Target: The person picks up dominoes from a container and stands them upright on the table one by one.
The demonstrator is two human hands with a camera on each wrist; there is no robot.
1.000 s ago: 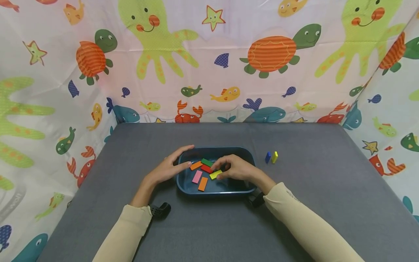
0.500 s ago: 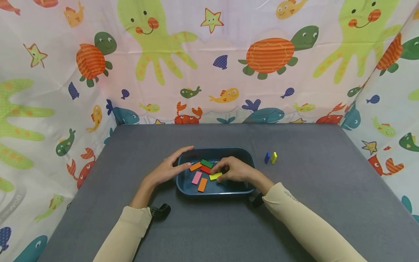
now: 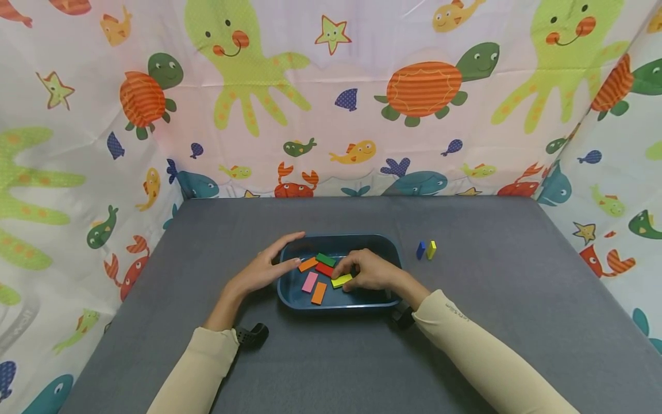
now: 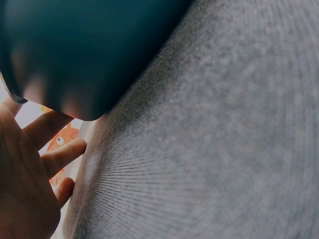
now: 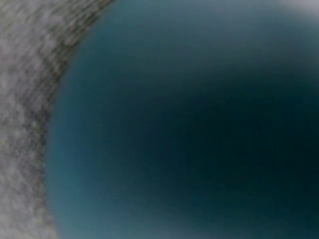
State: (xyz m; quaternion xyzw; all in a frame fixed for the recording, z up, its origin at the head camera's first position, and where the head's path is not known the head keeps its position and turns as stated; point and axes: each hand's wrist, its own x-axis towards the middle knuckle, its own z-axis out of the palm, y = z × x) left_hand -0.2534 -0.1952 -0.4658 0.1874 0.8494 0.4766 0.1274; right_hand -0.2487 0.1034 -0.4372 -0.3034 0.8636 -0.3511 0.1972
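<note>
Gripping of the yellow domino-shaped block point(image 3: 341, 280) seems to be the step in hand: the piece lies flat on the floor of the dark blue tray point(image 3: 331, 309), near its middle. The right hand point(image 3: 371, 270) holds it in a pinch, thumb at the near side and bent index finger at the far left end. Its close contact cannot be checked from the right wrist, where only blurred tray and worktop point(image 3: 517, 287) show.

A lift from here would call for a firm, narrow pinch and a straight rise, since the red block point(image 3: 324, 269) lies just beside; whether the 2 touch, I cannot tell. The green block point(image 3: 326, 260), the pink block point(image 3: 310, 282) and 2 orange blocks, an upper orange block point(image 3: 308, 264) and a lower orange block point(image 3: 318, 293), lie around them in the tray. To the right, on the worktop, the blue block point(image 3: 420, 250) and a second yellow block point(image 3: 431, 250) stand upright.

The right forearm reaches in over the tray's right end, knuckles up. The left hand point(image 3: 264, 269) grasps no block; its fingers extend along the tray's left end, thumb over the rim, probably steadying it.
</note>
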